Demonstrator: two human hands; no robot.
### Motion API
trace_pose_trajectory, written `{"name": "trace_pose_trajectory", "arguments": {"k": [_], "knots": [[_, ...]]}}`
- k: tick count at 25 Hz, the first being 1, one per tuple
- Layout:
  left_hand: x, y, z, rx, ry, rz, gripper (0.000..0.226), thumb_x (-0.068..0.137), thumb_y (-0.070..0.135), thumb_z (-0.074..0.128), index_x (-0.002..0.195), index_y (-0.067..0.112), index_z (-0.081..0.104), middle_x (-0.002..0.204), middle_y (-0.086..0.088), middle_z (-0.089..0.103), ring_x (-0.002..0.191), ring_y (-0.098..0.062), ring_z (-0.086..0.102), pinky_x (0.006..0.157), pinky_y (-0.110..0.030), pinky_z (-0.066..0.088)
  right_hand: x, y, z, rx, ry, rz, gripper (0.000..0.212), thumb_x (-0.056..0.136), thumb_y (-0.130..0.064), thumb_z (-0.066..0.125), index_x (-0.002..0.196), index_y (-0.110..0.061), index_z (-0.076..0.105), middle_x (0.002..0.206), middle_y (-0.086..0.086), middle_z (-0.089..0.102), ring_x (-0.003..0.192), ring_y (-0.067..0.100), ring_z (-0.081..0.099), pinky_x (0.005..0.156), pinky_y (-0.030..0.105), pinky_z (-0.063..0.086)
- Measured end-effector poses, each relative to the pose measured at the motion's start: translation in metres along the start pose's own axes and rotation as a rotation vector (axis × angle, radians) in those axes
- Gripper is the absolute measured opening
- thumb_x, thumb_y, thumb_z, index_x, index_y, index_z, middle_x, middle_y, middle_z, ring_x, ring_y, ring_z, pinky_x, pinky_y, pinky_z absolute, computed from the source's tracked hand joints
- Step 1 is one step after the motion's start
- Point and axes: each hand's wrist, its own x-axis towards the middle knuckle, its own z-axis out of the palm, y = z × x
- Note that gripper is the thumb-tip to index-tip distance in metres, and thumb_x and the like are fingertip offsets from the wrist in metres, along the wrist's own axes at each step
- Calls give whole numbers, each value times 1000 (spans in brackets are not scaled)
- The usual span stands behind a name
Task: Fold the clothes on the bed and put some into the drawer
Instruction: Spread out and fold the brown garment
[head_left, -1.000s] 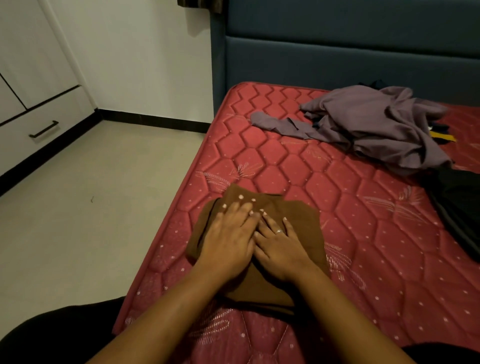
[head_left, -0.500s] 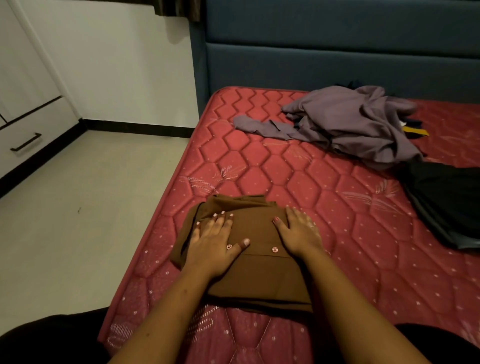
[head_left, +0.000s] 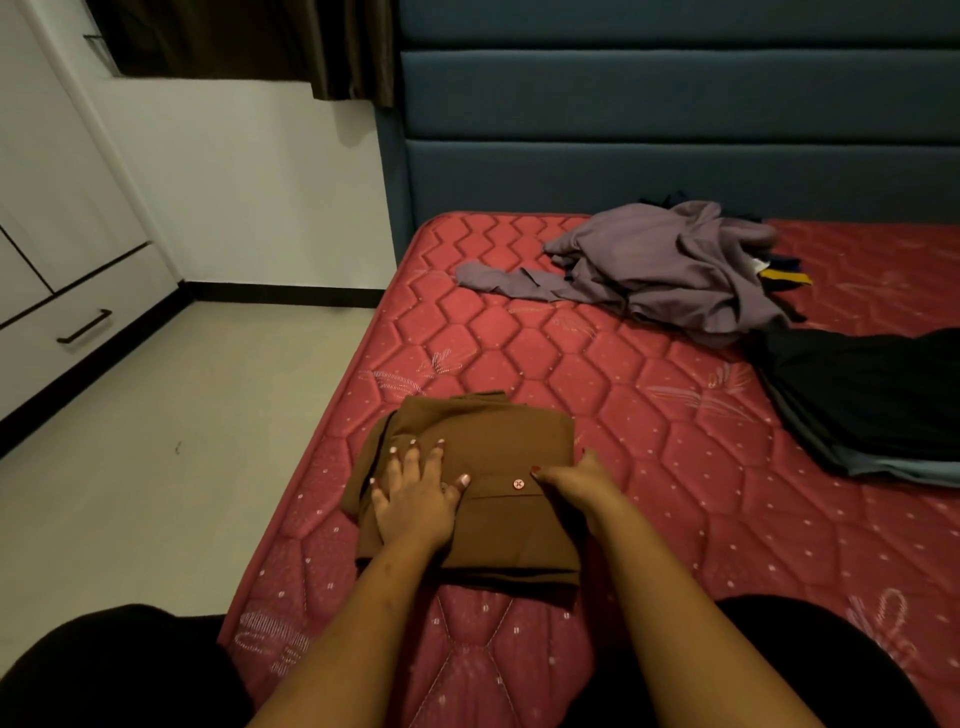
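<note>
Brown woven cloth, folded to a compact rectangle: the brown garment (head_left: 483, 441) lies on the bed (head_left: 571, 353) at its near left corner and serves as landmark. Far to its left, across the floor (head_left: 182, 441), the drawer (head_left: 83, 327) of a white cabinet (head_left: 62, 171), front closed; on its left half, the left hand (head_left: 415, 501), palm down, grip apart, fingers spread and pressing the layers flat; at its centre, one pale button (head_left: 518, 484); at its right edge, the right hand (head_left: 576, 486), thumb on top, fingers out of sight past the fold, so whether that grip is clamped on the edge cannot be told; beyond it to the right, a loose heap of purple clothes (head_left: 665, 270); further right, a black garment (head_left: 872, 400); neither is folded. Handling, as judged: light, soft and limp, likely to slump open if lifted by one corner; best taken with both hands under the two side edges, thumbs on top, stack kept level. Change: one second ago both hands lay together on the garment's middle; half a second ago they had parted, the right hand flat with fingers showing; now the right hand sits at the edge; the left hand has scarcely shifted.
</note>
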Motion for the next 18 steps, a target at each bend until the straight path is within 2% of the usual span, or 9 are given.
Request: {"name": "trace_pose_trajectory", "arguments": {"k": [3,6,8,10,12,14,16,17,18], "knots": [[-10,4,-7,-83,69,-121,73,89,64,45,151,34,17,159,-11,10,143,-36,15,114,-48,18,-3,6,2,-3,-13,-33,90,73,-16,82,144,-9,27,127,15,55,109,31,59,92,41,50],[-4,-4,-21,-219,156,-239,85,76,63,66,146,33,27,142,-14,42,127,-37,42,105,-43,35,1,7,6,5,-11,-187,90,69,-7,81,144,-19,34,126,9,59,110,29,60,96,43,49],[6,-16,-30,-473,149,-251,78,76,48,74,140,30,34,132,-10,55,116,-33,54,100,-43,44,9,2,6,-34,6,-306,94,71,-4,78,149,-23,29,131,4,55,117,25,56,102,41,45],[13,-21,-42,-807,101,-243,71,81,20,75,139,24,35,131,-9,56,108,-29,57,94,-40,48,11,-4,3,-59,60,-382,91,76,-1,74,151,-23,26,136,6,53,119,25,55,103,36,43],[13,-17,-52,-976,-19,-231,75,83,1,69,143,22,30,131,-8,51,104,-26,54,87,-35,47,13,-8,-2,-70,105,-360,88,81,-3,71,151,-23,24,137,11,53,119,29,55,99,33,43],[8,-10,-55,-981,-94,-217,80,85,-4,66,147,23,24,132,-9,47,103,-24,51,81,-33,45,12,-7,-6,-203,119,-295,83,85,-9,67,153,-22,20,139,16,51,123,32,52,99,33,41],[3,-1,-61,-992,-93,-189,80,85,-3,65,147,27,23,136,-9,45,103,-24,51,75,-30,47,6,-15,-15,-418,131,-269,77,87,-16,65,152,-19,23,140,18,48,124,32,51,100,35,42],[-1,6,-68,-1015,-70,-153,78,85,-4,64,145,28,25,136,-9,46,103,-23,52,70,-28,47,0,-26,-22,-426,116,-288,71,88,-17,64,149,-17,29,139,17,48,121,30,53,97,35,44],[-4,16,-76,-1049,-44,-103,77,85,-6,62,143,30,27,135,-10,48,102,-24,55,66,-27,49,-10,-40,-31,-315,62,-299,62,90,-17,64,145,-16,37,136,13,51,112,26,57,89,33,47]]}}
